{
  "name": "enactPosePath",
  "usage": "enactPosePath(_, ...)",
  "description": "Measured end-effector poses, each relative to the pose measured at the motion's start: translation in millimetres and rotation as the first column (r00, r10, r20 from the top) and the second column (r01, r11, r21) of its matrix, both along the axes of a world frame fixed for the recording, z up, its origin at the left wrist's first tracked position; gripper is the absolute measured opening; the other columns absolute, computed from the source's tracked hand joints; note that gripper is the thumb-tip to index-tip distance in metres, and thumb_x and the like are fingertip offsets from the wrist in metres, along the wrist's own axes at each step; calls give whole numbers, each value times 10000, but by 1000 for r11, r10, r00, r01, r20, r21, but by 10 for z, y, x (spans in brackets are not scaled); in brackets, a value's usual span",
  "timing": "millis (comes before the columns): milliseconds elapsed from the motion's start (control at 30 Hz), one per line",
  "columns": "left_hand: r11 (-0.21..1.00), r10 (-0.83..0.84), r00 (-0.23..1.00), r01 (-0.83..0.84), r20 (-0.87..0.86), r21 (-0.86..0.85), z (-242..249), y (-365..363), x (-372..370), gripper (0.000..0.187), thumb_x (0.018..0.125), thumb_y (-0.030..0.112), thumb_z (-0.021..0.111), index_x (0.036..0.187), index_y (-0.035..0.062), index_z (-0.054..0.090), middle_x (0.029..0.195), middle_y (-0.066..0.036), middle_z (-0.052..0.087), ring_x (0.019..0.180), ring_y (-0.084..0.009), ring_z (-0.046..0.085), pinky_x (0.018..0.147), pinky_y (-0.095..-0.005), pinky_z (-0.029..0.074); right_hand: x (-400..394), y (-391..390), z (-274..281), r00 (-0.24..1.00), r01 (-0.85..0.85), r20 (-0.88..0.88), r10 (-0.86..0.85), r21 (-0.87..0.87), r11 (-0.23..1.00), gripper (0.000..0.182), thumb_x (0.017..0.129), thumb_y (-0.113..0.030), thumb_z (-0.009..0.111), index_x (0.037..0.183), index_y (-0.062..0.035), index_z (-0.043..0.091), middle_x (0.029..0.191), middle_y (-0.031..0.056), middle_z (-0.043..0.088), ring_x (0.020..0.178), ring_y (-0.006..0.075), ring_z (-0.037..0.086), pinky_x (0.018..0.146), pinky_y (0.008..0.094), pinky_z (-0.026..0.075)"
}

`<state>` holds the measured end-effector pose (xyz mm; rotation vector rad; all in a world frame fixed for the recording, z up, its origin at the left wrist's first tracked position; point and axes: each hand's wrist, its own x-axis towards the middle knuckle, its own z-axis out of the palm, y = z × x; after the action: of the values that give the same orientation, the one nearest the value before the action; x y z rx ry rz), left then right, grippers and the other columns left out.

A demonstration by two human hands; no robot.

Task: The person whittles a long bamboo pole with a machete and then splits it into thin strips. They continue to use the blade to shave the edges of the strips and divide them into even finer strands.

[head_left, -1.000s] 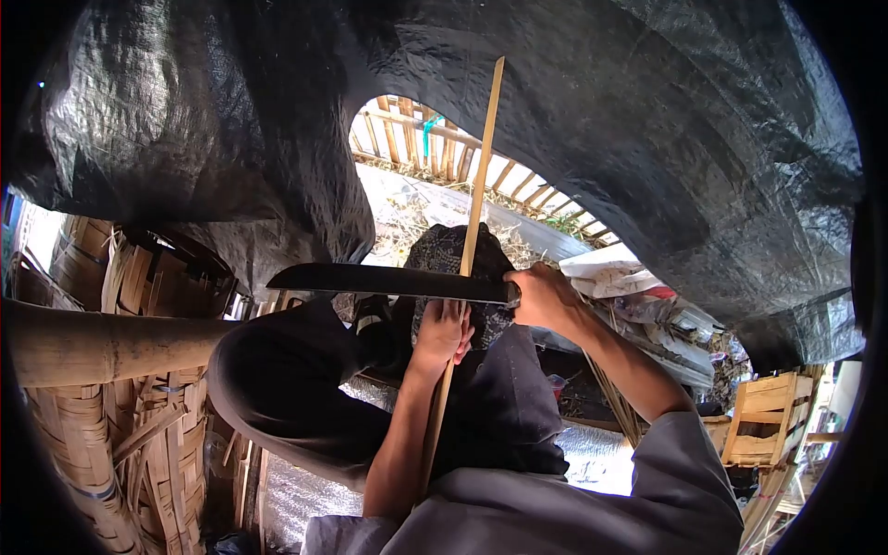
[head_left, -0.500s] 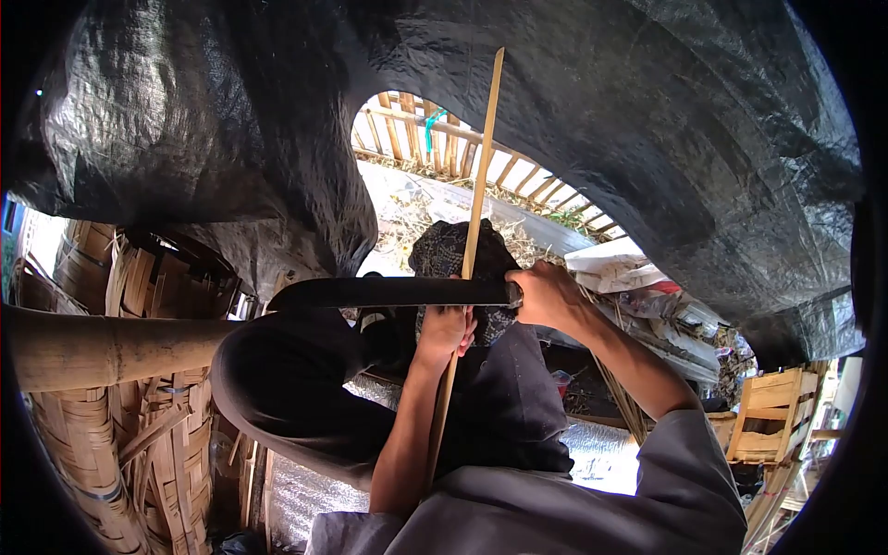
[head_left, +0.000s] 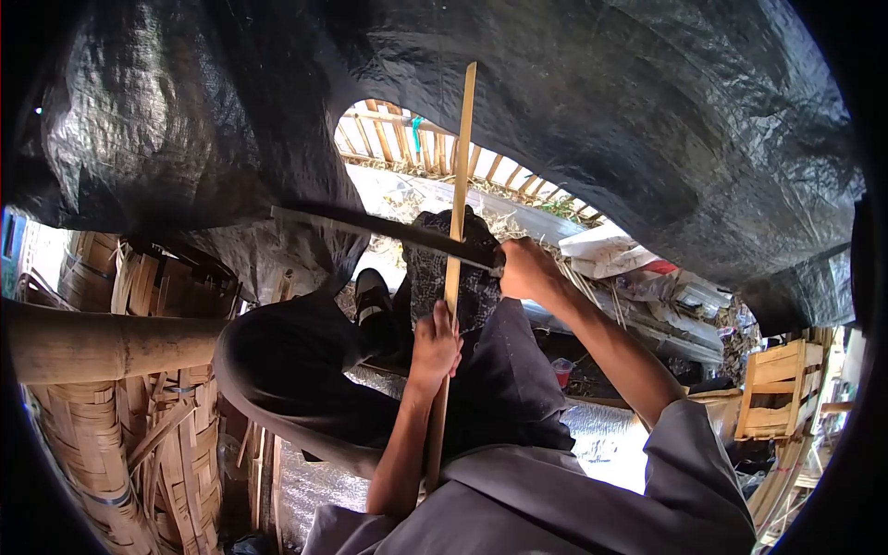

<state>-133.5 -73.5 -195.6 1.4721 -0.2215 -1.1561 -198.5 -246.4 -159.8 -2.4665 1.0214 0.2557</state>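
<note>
My left hand point(head_left: 435, 351) is wrapped round a long, pale bamboo strip point(head_left: 462, 157), which stands nearly upright between my knees. In my right hand point(head_left: 529, 268) is the handle end of a machete point(head_left: 388, 227), its grip hidden by the fingers. The long dark blade points left and slants up, crossing the strip above my left hand. A dark patterned cloth bundle point(head_left: 427, 264) lies behind the strip, below the blade. My dark trouser leg point(head_left: 287, 370) is bent to the left.
A thick bamboo pole point(head_left: 120, 347) juts in from the left above woven bamboo baskets point(head_left: 88, 444). Black plastic sheeting point(head_left: 629, 120) hangs overhead and in front. A wooden crate point(head_left: 772, 393) is at the right, and a bamboo slat fence point(head_left: 370, 134) stands beyond the sheeting.
The machete has moved up the strip, away from my left hand, and its tip has swung upward. The strip's top has shifted left and my left hand sits slightly lower.
</note>
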Motion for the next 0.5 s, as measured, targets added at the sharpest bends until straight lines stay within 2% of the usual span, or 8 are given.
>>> enactPosePath(67,1000,22,993,-21,-117,12,133,111,-66,468,936,414,259,612,88,350,420,9,267,282,-70,271,232,-219,220,-28,30,52,996,-83,6,83,-61,995,183,642,-100,563,801,-49,637,794,171,628,765,323,620,687,400,506)
enactPosePath(200,998,46,988,-51,-148,-32,119,244,-107,476,929,435,269,608,92,342,426,13,288,281,-80,296,241,-225,245,-22,106,61,995,-98,-11,98,-84,992,223,639,-92,561,845,-74,646,835,163,630,781,316,621,693,391,509)
enactPosePath(233,998,38,985,-46,-166,-42,127,301,-115,486,929,437,269,597,91,351,424,8,290,290,-77,281,246,-214,232,-24,111,55,991,-126,38,130,-96,987,241,645,-73,559,869,-14,626,839,211,619,781,342,618,693,402,508)
enactPosePath(267,998,36,986,-43,-160,-43,154,409,-180,486,929,437,269,597,91,351,424,8,290,290,-77,281,246,-214,232,5,50,1,991,-123,43,128,-97,988,241,645,-73,559,869,-14,626,839,211,619,781,342,618,693,402,508)
enactPosePath(333,981,-4,1000,5,-7,196,242,719,-335,506,934,407,270,589,57,392,414,-18,361,286,-99,359,252,-241,285,118,-123,-77,996,84,18,-84,19,996,247,658,-55,556,870,67,589,837,276,597,793,374,607,701,414,505)
enactPosePath(367,983,-23,999,15,40,186,286,801,-369,510,920,450,280,593,69,372,413,-16,347,283,-102,337,252,-241,271,94,-168,-35,997,60,46,-64,82,995,257,665,-45,551,861,120,559,830,323,575,812,399,595,702,428,500)
enactPosePath(467,985,-28,993,7,118,174,250,824,-449,513,917,471,279,595,78,349,403,-14,309,274,-102,306,247,-239,254,6,-115,-23,988,14,157,-1,-79,997,251,665,-52,550,866,97,570,832,314,577,809,400,595,687,444,491)
enactPosePath(500,992,-21,999,17,32,127,190,833,-433,506,923,455,270,594,78,346,403,-12,298,275,-102,305,244,-237,252,0,-134,-44,999,5,52,-2,-69,998,241,664,-62,552,854,84,573,827,302,582,799,392,599,685,433,489)
